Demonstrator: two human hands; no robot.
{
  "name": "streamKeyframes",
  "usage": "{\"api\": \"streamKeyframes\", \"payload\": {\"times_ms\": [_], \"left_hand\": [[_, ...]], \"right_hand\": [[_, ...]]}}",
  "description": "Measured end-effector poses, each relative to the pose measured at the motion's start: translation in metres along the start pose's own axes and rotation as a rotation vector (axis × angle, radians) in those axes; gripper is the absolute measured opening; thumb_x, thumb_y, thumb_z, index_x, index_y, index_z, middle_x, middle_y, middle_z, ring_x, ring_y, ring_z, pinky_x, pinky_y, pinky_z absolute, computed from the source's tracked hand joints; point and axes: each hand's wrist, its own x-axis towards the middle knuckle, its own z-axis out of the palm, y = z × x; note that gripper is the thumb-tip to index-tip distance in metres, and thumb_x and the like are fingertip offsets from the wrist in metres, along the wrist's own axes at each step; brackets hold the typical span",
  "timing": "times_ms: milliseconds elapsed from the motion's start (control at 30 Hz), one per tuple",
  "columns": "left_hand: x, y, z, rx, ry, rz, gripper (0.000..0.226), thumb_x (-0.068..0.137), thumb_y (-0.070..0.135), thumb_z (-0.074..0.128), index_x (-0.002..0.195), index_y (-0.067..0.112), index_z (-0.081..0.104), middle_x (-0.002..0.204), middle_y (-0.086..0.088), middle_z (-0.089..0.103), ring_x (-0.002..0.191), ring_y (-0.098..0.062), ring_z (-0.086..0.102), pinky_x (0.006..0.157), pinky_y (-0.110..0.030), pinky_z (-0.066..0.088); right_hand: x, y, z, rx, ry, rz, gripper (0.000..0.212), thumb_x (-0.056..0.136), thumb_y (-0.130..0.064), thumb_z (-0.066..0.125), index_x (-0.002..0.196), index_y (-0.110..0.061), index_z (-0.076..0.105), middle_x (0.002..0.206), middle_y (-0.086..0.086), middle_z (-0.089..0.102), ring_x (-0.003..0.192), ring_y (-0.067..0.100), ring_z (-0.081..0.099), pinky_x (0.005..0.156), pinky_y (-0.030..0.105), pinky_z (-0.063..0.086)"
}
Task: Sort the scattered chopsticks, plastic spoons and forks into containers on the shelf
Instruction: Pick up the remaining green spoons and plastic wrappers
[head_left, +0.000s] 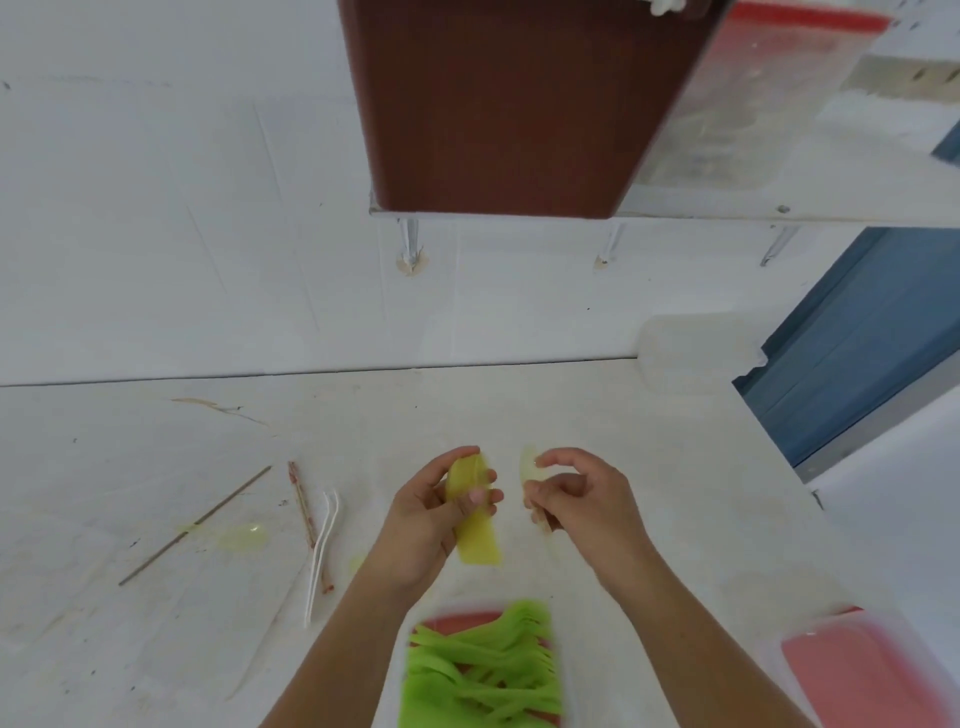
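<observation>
Green forks in red container, left hand gripping yellow spoons, right hand pinching pale spoon.

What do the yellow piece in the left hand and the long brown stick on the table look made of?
Yellow piece: likely plastic, smooth, slightly translucent, with a soft sheen. Brown stick: probably wood or bamboo, matte, thin and straight; too small to be sure.

yellow spoon stack, centre: translucent smooth plastic. pale spoon beside it: near-clear plastic. green forks, lower centre: plastic. chopstick, left: matt wood. tabletop: matt white, scuffed. brown container, top centre: smooth, slight sheen. shelf bracket: shiny metal.
</observation>
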Motion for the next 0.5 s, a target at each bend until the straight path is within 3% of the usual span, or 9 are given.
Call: {"api": "streamKeyframes", "payload": {"times_ms": [100,167,267,333,400,500], "left_hand": [[-0.005,-0.009,0.036,-0.003,-0.102,-0.024,0.053,0.084,-0.002,0.077,0.135,0.004,0.062,0.118,-0.027,0.07,0.104,-0.035,0.069,0.087,-0.038,0.06],[-0.008,-0.018,0.06,-0.006,-0.112,-0.036,0.049,0.086,-0.002,0.074,0.133,0.005,0.063,0.115,-0.024,0.071,0.104,-0.033,0.07,0.083,-0.034,0.06],[-0.012,-0.039,0.094,0.075,-0.143,-0.039,0.046,0.087,0.001,0.073,0.131,0.011,0.067,0.116,-0.021,0.072,0.105,-0.032,0.07,0.083,-0.035,0.06],[-0.014,-0.06,0.118,0.149,-0.183,-0.043,0.047,0.085,0.004,0.079,0.129,0.014,0.068,0.12,-0.023,0.071,0.107,-0.034,0.07,0.084,-0.039,0.06],[-0.016,-0.083,0.147,0.251,-0.203,-0.05,0.046,0.082,0.011,0.08,0.127,0.018,0.07,0.119,-0.02,0.072,0.109,-0.036,0.07,0.087,-0.042,0.058],[-0.016,-0.121,0.195,0.403,-0.253,-0.047,0.044,0.083,0.013,0.081,0.124,0.025,0.072,0.115,-0.015,0.074,0.106,-0.03,0.071,0.087,-0.04,0.057]], "right_hand": [[-0.014,-0.017,0.002,-0.14,0.115,-0.202,0.017,0.084,-0.008,0.08,0.086,-0.023,0.071,0.065,0.001,0.068,0.057,0.012,0.061,0.059,0.027,0.053],[-0.021,-0.012,-0.011,-0.175,0.223,-0.207,0.02,0.081,-0.01,0.081,0.08,-0.028,0.072,0.065,-0.003,0.058,0.06,0.008,0.053,0.062,0.031,0.052],[-0.035,0.01,-0.044,0.052,0.231,0.041,0.027,0.071,-0.011,0.082,0.078,-0.031,0.065,0.076,-0.004,0.044,0.07,0.014,0.044,0.064,0.033,0.043],[-0.043,0.031,-0.074,0.402,0.139,0.311,0.034,0.069,-0.011,0.078,0.085,-0.03,0.055,0.09,0.003,0.047,0.08,0.021,0.045,0.065,0.035,0.046],[-0.053,0.05,-0.114,0.559,0.044,0.502,0.038,0.07,-0.012,0.08,0.093,-0.025,0.052,0.096,0.006,0.047,0.083,0.024,0.042,0.065,0.036,0.05],[-0.063,0.074,-0.188,0.452,-0.03,0.446,0.051,0.063,-0.021,0.087,0.104,-0.017,0.058,0.087,0.007,0.055,0.067,0.018,0.045,0.059,0.032,0.043]]}}
